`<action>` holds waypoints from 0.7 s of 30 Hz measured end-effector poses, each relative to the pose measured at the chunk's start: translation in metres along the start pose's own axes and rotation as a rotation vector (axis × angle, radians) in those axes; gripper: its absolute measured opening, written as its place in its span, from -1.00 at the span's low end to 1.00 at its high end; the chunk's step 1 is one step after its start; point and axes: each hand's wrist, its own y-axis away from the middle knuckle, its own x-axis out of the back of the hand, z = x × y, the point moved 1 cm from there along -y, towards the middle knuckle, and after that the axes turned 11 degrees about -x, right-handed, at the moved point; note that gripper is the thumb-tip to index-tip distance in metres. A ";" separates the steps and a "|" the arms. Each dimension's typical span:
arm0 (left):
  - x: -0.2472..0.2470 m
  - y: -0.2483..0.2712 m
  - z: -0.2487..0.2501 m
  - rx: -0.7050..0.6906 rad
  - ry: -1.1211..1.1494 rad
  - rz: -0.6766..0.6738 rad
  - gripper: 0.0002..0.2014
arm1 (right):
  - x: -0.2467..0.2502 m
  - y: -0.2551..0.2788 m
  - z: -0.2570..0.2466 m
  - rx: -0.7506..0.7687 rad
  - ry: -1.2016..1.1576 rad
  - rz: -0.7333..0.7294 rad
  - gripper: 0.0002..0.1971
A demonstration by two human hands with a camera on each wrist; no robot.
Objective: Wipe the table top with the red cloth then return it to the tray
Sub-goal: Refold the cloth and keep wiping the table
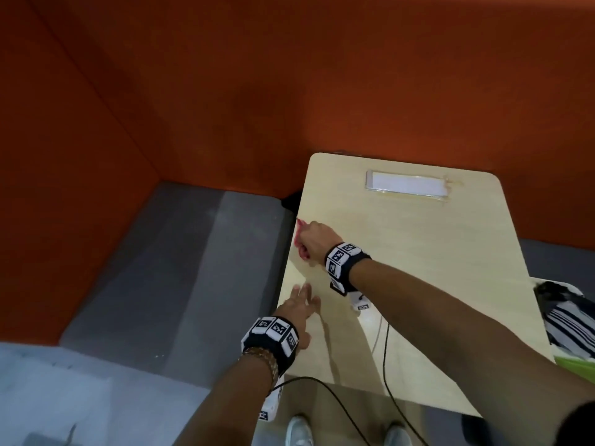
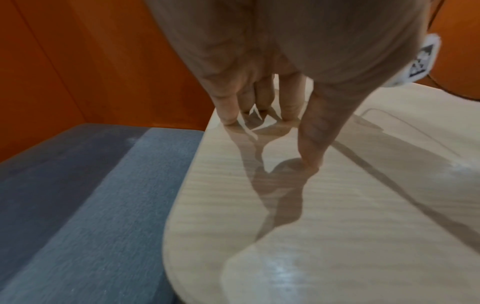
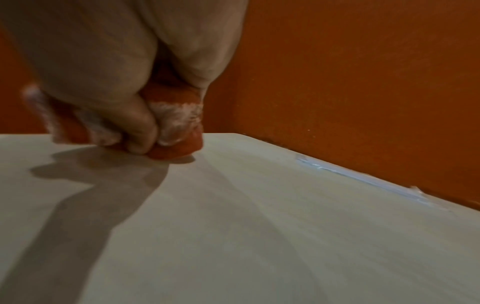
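Hands, two, bare, each with a marker-patterned wristband. From the head view we log the right hand [image 1: 310, 241] at the bench's [image 1: 418, 252] left edge, fingers curled around the red cloth [image 1: 301, 231], of which only slivers show there. The right wrist view gives what the head view hides: the red cloth [image 3: 176, 131] is bunched in the right hand [image 3: 103, 82], its pale fuzzy side showing, and pressed onto the bench [image 3: 259, 226] top.

The left hand [image 1: 297, 309] lies near the front-left corner, fingers straight and spread, holding nothing; the left wrist view shows the fingertips [image 2: 228, 119] of that left hand [image 2: 259, 61] touching the bench [image 2: 285, 226].

Edges: rounded corners; the far edge meets an orange wall [image 1: 289, 75]; a grey seat [image 1: 209, 268] sits beside the left edge. Most of the right half of the top lies bare. A white label [image 1: 407, 185] under clear film lies by the far edge; we cannot read any writing on it. Black cables [image 1: 384, 358] cross the front edge.
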 end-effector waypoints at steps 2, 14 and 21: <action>0.001 0.000 0.004 0.059 0.038 0.023 -0.04 | -0.006 0.019 -0.010 0.045 0.094 -0.017 -0.78; -0.012 -0.008 0.003 -0.005 -0.073 -0.042 -0.05 | 0.009 0.016 0.021 -0.063 -0.153 -0.027 -0.83; -0.011 -0.011 0.001 0.000 -0.111 -0.059 -0.06 | 0.010 0.032 0.016 -0.056 -0.136 0.008 -0.82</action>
